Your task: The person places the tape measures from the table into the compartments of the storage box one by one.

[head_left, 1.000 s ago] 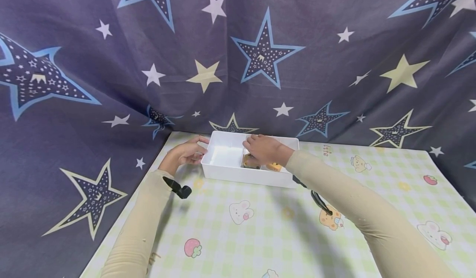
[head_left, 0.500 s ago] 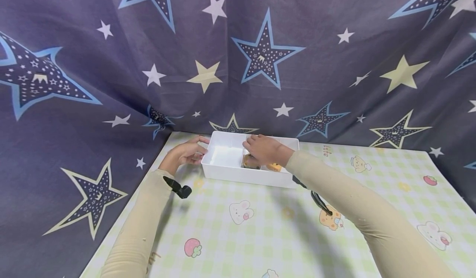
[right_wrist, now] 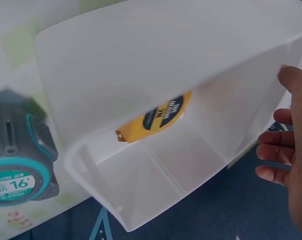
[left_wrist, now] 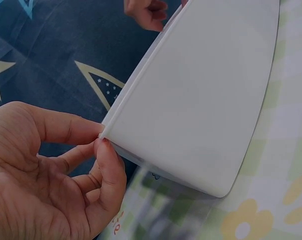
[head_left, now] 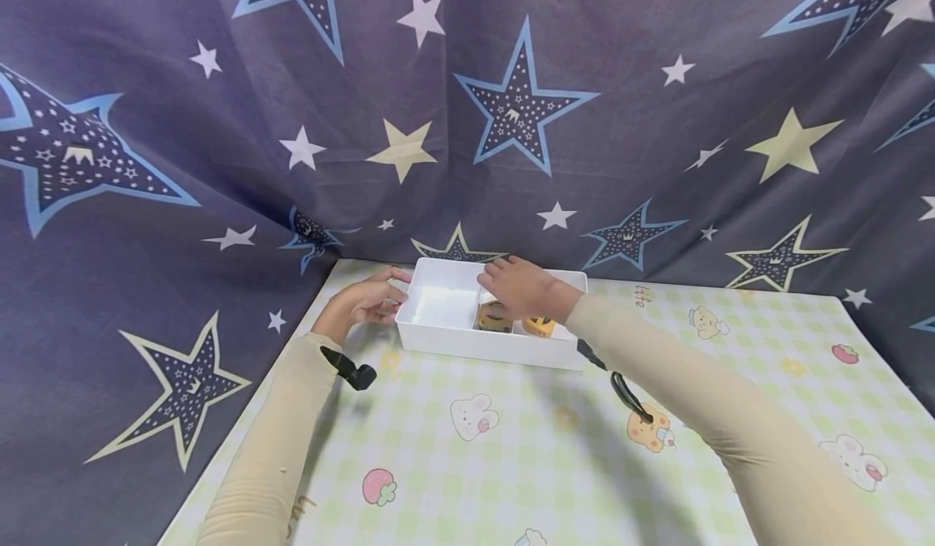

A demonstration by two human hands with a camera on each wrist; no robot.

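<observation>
A white divided box (head_left: 489, 346) stands at the table's far edge. In the left wrist view, my left hand (left_wrist: 55, 165) pinches the box's end rim between thumb and fingers. My right hand (head_left: 519, 286) hovers over the box by its inner divider. Its fingers look loosely bent in the right wrist view, around nothing that shows. Just below it, a yellow-and-dark tape measure (head_left: 495, 319) lies in the box against the divider. Another yellow tape measure (right_wrist: 158, 120) lies to its right, partly hidden in the head view by the right hand.
A grey-and-teal tape measure (right_wrist: 18, 155) lies on the tablecloth beyond the box's right end; my right arm hides it in the head view. The dark star curtain (head_left: 526, 205) hangs right behind the box. The checked tablecloth (head_left: 431, 432) stretches toward me.
My right hand has risen slightly and moved back from the tape measure by the divider, showing more of both yellow ones. The left hand and the box have stayed in place.
</observation>
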